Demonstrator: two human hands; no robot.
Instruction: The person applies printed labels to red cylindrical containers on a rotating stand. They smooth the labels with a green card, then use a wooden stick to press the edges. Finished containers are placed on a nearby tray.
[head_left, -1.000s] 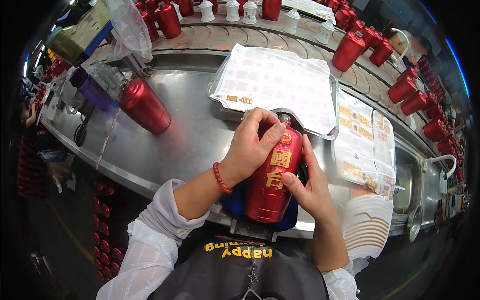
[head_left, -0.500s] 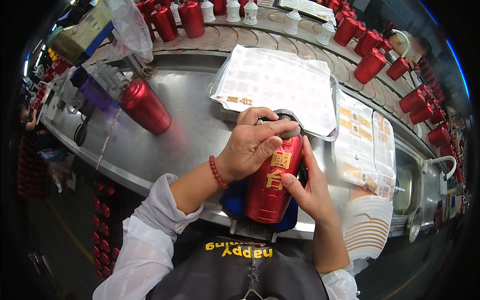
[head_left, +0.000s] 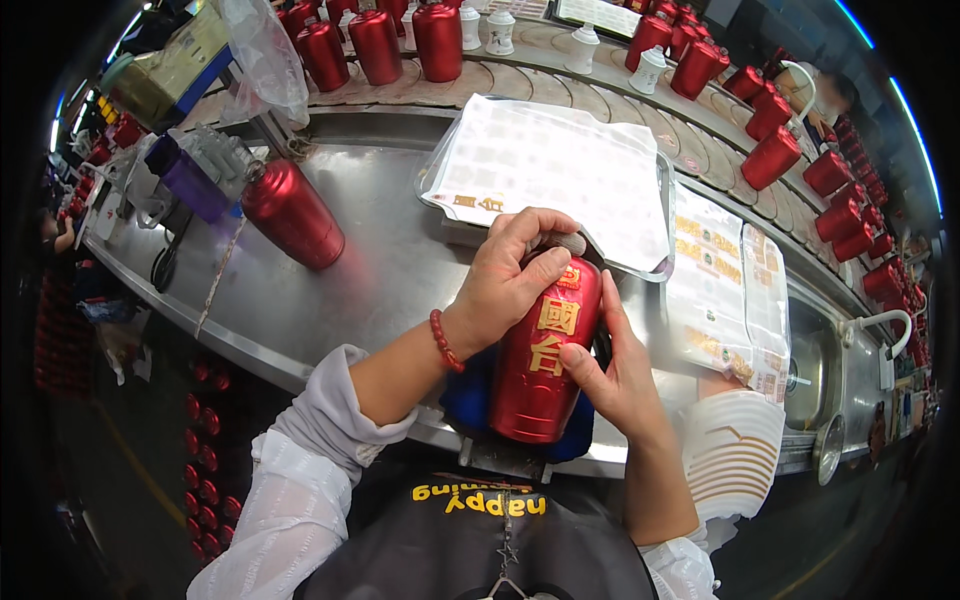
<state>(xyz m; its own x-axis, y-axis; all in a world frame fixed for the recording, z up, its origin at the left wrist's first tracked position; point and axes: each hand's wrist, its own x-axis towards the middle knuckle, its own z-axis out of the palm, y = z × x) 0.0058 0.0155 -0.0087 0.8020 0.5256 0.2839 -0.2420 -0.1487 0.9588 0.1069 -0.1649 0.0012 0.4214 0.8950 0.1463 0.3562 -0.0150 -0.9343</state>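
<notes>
My bottle (head_left: pixel 528 405) is glossy metallic red, 2 large gold characters (head_left: pixel 558 316) down its front and a small gold emblem (head_left: pixel 570 278) above — it lies tilted on a blue support (head_left: pixel 466 405). My left hand (head_left: pixel 503 278) curls around a grey pad (head_left: pixel 571 243) by its neck; my right hand (head_left: pixel 622 385) grips its side.

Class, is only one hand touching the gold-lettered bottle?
No: the left hand touches the red bottle near its top, and the right hand its side.

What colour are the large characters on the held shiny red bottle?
The large characters on the red bottle are gold, clearest in the head view.
</notes>
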